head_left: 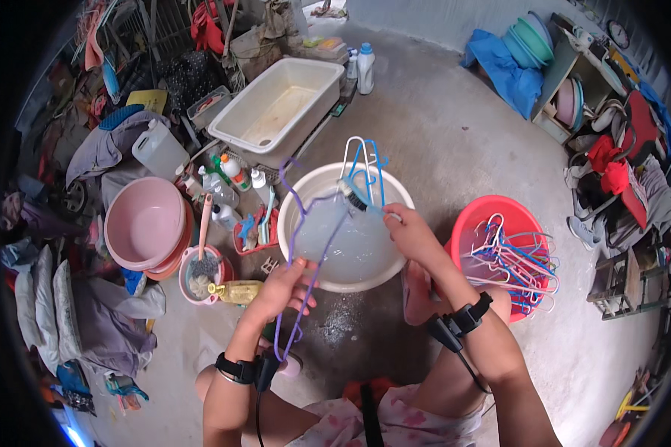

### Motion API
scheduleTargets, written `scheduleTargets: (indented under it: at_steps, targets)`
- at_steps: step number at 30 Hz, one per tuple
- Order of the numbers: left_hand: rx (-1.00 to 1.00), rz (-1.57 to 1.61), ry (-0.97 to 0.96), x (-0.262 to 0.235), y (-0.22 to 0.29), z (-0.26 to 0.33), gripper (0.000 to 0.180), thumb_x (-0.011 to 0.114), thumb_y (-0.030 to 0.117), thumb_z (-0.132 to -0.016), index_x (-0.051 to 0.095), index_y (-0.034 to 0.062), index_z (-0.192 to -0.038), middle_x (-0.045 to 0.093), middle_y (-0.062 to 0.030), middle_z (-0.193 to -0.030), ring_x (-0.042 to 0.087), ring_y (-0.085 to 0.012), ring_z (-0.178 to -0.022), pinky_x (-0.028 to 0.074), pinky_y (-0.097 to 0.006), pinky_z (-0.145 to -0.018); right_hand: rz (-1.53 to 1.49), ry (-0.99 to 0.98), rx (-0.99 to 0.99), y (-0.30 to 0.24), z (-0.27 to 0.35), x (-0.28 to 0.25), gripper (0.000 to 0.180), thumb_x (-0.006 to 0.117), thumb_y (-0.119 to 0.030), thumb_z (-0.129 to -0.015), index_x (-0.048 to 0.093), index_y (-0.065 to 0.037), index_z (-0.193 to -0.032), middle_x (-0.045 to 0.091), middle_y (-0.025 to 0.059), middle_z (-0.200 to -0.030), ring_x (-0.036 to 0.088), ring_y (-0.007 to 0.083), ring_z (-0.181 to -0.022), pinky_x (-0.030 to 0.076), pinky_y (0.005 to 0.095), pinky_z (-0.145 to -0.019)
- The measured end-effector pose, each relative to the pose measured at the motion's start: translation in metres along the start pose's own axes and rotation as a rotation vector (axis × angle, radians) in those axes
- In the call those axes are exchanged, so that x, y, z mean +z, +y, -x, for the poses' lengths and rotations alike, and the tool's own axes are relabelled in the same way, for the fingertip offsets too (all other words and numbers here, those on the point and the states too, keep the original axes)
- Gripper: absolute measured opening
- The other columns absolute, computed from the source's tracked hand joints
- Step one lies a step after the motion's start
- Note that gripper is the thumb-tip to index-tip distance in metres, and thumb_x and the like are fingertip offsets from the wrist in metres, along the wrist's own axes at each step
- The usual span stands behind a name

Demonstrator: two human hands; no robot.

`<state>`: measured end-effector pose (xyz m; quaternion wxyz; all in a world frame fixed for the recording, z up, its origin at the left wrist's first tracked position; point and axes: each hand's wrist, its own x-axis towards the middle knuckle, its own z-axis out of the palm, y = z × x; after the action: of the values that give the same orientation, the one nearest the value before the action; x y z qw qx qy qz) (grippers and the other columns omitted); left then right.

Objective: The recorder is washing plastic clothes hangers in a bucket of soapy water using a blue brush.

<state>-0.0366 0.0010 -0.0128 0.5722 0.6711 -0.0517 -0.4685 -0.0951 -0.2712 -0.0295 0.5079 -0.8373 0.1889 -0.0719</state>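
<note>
My left hand (279, 290) grips a purple plastic hanger (303, 213) by its lower side, its hook pointing up and away. In my right hand (414, 235) is a scrubbing brush (356, 196) with a light blue handle; its bristles are at the hanger's upper right part. Both are above a round cream basin (343, 287) of cloudy water. A white hanger (356, 139) and a blue hanger (381, 181) stand against its far rim, their lower ends hidden. To the right, a red basin (493, 200) holds several mixed-colour hangers (503, 257).
At the left stand pink basins (143, 257), a small pink bucket (215, 292) and a yellow bottle (236, 292). Several bottles and a red basket (268, 243) crowd the cream basin's left side. Beyond lies a large rectangular tub (227, 123); a white bottle (365, 71) stands beside it.
</note>
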Motion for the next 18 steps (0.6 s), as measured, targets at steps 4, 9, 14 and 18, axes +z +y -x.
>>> scheduleTargets:
  at_steps: [4, 9, 14, 18]
  targets:
    - [0.036, 0.141, 0.101, -0.013, 0.002, 0.003, 0.052, 0.035, 0.049, -0.095, 0.044, 0.0033, -0.117, 0.06, -0.0166, -0.094, 0.062, -0.0225, -0.061, 0.054, -0.033, -0.051, 0.311, 0.016, 0.012, -0.003, 0.003, 0.002, 0.028, 0.048, -0.019, -0.087, 0.057, 0.001, -0.105, 0.061, 0.027, -0.097, 0.059, 0.0424, -0.092, 0.046, 0.0464, -0.083]
    - [0.062, 0.139, 0.087, -0.016, 0.003, 0.01, 0.054, 0.035, 0.049, -0.094, 0.043, 0.0027, -0.119, 0.06, -0.016, -0.097, 0.062, -0.0218, -0.065, 0.054, -0.033, -0.055, 0.733, -0.329, -0.019, 0.026, 0.009, 0.036, 0.022, 0.051, -0.01, -0.078, 0.063, -0.004, -0.095, 0.064, 0.0217, -0.095, 0.063, 0.0361, -0.091, 0.05, 0.044, -0.078]
    - [0.098, 0.069, 0.055, -0.021, -0.008, 0.018, 0.056, 0.037, 0.049, -0.094, 0.042, 0.0022, -0.123, 0.057, -0.0139, -0.105, 0.062, -0.02, -0.074, 0.053, -0.03, -0.062, 0.801, -0.345, -0.052, 0.027, 0.025, 0.035, 0.02, 0.054, -0.011, -0.078, 0.064, -0.003, -0.093, 0.066, 0.0191, -0.089, 0.064, 0.0354, -0.083, 0.051, 0.0441, -0.073]
    - [0.124, -0.051, 0.086, -0.03, -0.017, 0.016, 0.051, 0.041, 0.045, -0.095, 0.043, 0.0039, -0.126, 0.055, -0.0113, -0.106, 0.061, -0.0186, -0.078, 0.052, -0.031, -0.066, 0.616, -0.068, -0.112, -0.016, 0.053, 0.002, 0.018, 0.056, -0.015, -0.082, 0.062, -0.006, -0.096, 0.065, 0.0191, -0.081, 0.063, 0.0376, -0.075, 0.051, 0.0456, -0.068]
